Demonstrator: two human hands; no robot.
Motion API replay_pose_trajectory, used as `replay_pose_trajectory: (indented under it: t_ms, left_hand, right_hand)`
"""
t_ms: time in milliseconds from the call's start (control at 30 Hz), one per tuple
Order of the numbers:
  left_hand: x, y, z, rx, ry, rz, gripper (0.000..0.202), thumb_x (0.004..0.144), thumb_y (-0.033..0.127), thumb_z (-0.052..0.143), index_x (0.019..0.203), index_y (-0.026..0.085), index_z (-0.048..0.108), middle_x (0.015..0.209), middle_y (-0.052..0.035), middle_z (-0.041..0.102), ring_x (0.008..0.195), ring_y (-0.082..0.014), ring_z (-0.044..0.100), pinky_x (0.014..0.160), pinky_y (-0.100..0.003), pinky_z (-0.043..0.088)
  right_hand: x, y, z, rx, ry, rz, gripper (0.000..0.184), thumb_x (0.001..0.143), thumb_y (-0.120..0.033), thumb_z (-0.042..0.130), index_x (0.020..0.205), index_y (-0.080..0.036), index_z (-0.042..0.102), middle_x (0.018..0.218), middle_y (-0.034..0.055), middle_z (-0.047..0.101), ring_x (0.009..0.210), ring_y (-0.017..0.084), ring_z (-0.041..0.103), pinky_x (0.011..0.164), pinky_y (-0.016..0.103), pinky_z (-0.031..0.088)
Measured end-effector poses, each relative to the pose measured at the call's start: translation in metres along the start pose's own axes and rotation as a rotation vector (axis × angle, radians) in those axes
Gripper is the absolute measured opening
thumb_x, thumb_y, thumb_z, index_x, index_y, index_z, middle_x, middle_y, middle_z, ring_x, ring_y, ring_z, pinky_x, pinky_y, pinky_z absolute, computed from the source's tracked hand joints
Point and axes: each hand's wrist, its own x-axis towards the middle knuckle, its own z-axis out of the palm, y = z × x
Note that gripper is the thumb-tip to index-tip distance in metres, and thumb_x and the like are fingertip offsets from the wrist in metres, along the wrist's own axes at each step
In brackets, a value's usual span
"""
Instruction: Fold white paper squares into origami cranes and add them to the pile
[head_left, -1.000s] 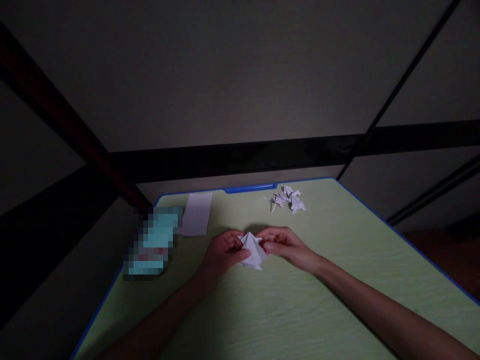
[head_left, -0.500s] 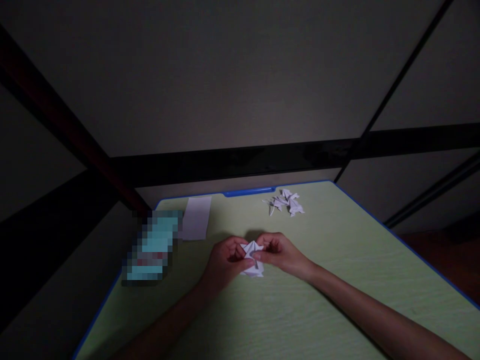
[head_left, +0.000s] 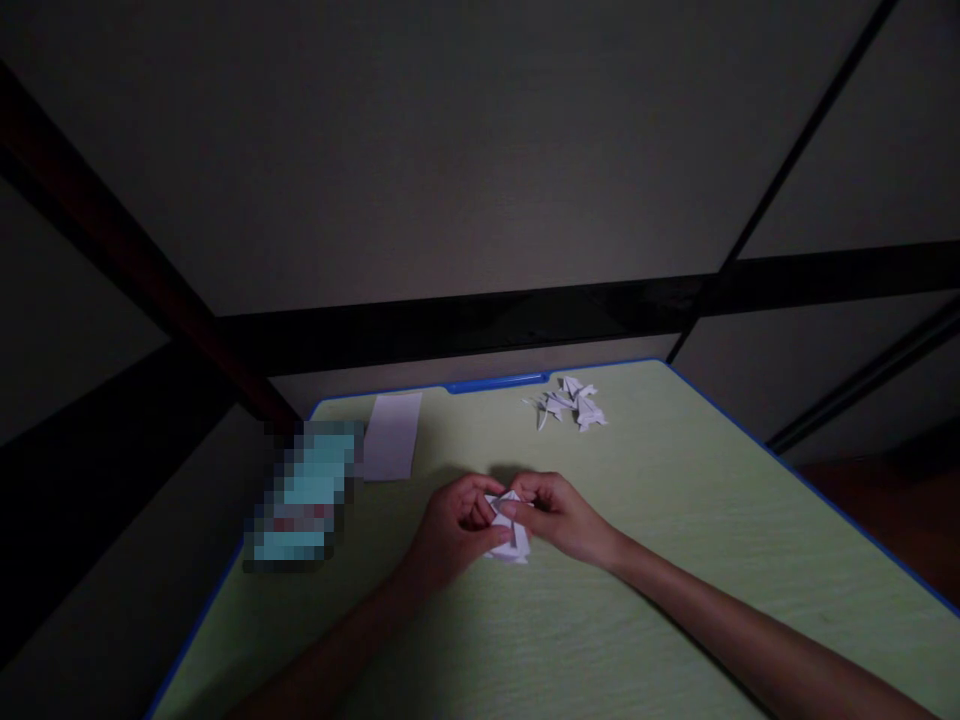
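A small white folded paper piece (head_left: 511,538) sits between both hands just above the green table (head_left: 675,520). My left hand (head_left: 450,530) grips its left side with curled fingers. My right hand (head_left: 559,515) pinches its top right part with thumb and fingertips. The hands touch each other over the paper and hide most of it.
A pile of finished white paper figures (head_left: 570,403) lies at the far edge, right of a blue handle (head_left: 499,381). A flat white sheet (head_left: 391,436) lies at the far left, beside a blurred blue-and-white item (head_left: 304,490). The table has a blue rim.
The paper has been folded smaller and my hands have drawn closer together, pinching it more tightly. Both hands shifted slightly toward me.
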Motion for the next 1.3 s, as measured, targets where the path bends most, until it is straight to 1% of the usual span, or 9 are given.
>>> replay_pose_trajectory:
  t_ms: [367,467,633,767,900,1000,1100,1200,1300]
  left_hand:
    - [0.0016,-0.0013,-0.0001,-0.046,-0.014,0.019,0.040,0.051,0.009,0.064,0.089,0.013,0.050,0.054,0.0069,0.050,0.047,-0.0062,0.047,0.046,-0.017,0.035]
    - [0.0024,-0.0029,-0.0010,-0.037,-0.003,0.032,0.038,0.051,0.008,0.063,0.087,0.013,0.051,0.053,0.0074,0.048,0.047,-0.0058,0.046,0.045,-0.016,0.035]
    - [0.0025,-0.0029,-0.0029,-0.068,0.089,0.049,0.035,0.052,0.012,0.065,0.083,0.013,0.050,0.050,0.0077,0.048,0.046,-0.0065,0.046,0.044,-0.016,0.035]
    - [0.0019,-0.0019,-0.0032,-0.082,0.077,0.065,0.033,0.053,0.012,0.063,0.083,0.013,0.050,0.051,0.0070,0.049,0.047,-0.0072,0.047,0.045,-0.017,0.035]
    - [0.0023,-0.0017,-0.0049,-0.104,0.047,0.061,0.031,0.058,0.015,0.061,0.087,0.013,0.050,0.053,0.0049,0.052,0.052,-0.0098,0.052,0.050,-0.018,0.038]
    - [0.0020,-0.0011,-0.0058,-0.123,0.061,0.056,0.034,0.058,0.015,0.061,0.090,0.014,0.050,0.059,0.0033,0.054,0.056,-0.0110,0.054,0.053,-0.020,0.040]
    - [0.0004,-0.0006,-0.0047,-0.095,0.118,0.052,0.038,0.056,0.014,0.061,0.092,0.016,0.049,0.070,0.0027,0.053,0.053,-0.0086,0.053,0.049,-0.018,0.040]
    - [-0.0006,-0.0016,-0.0030,0.003,0.113,0.035,0.029,0.057,0.013,0.058,0.085,0.015,0.050,0.069,0.0027,0.053,0.047,-0.0070,0.051,0.044,-0.017,0.038]
    - [-0.0003,-0.0046,-0.0021,0.098,0.091,0.063,0.019,0.059,0.014,0.056,0.078,0.013,0.053,0.066,0.0020,0.052,0.048,-0.0079,0.051,0.043,-0.017,0.039]
  right_hand:
    - [-0.0012,0.0030,0.0015,-0.027,0.121,-0.040,0.037,0.069,-0.047,0.056,0.056,-0.014,0.043,0.047,-0.0060,0.040,0.042,0.005,0.033,0.041,0.019,0.025]
    - [-0.0007,0.0027,0.0015,-0.010,0.102,-0.045,0.035,0.069,-0.044,0.057,0.058,-0.014,0.044,0.049,-0.0054,0.041,0.044,0.006,0.035,0.043,0.019,0.026]
    - [-0.0002,0.0003,0.0008,0.090,0.012,0.003,0.031,0.063,-0.039,0.065,0.069,-0.013,0.049,0.056,-0.0048,0.045,0.048,0.006,0.039,0.046,0.018,0.029]
    - [-0.0001,0.0000,0.0003,0.121,0.020,0.018,0.031,0.061,-0.036,0.067,0.073,-0.014,0.049,0.057,-0.0044,0.047,0.048,0.006,0.041,0.046,0.019,0.031]
    - [0.0006,0.0041,-0.0015,0.131,0.029,0.000,0.031,0.062,-0.035,0.067,0.077,-0.016,0.048,0.054,-0.0065,0.043,0.045,0.006,0.038,0.044,0.018,0.028]
    - [0.0008,0.0065,-0.0033,0.080,0.043,-0.018,0.029,0.066,-0.037,0.063,0.079,-0.016,0.048,0.053,-0.0067,0.041,0.045,0.006,0.035,0.042,0.018,0.025]
    - [0.0003,0.0070,-0.0041,-0.024,0.093,-0.044,0.026,0.072,-0.038,0.056,0.079,-0.014,0.051,0.055,-0.0054,0.039,0.048,0.006,0.034,0.042,0.018,0.024]
    - [-0.0005,0.0071,-0.0036,-0.127,0.122,-0.053,0.021,0.075,-0.033,0.052,0.077,-0.012,0.053,0.056,-0.0039,0.040,0.050,0.007,0.035,0.044,0.019,0.026]
    - [-0.0023,0.0069,-0.0024,-0.216,0.144,-0.056,0.013,0.075,-0.024,0.051,0.083,-0.013,0.051,0.057,-0.0045,0.040,0.049,0.008,0.036,0.044,0.018,0.027]
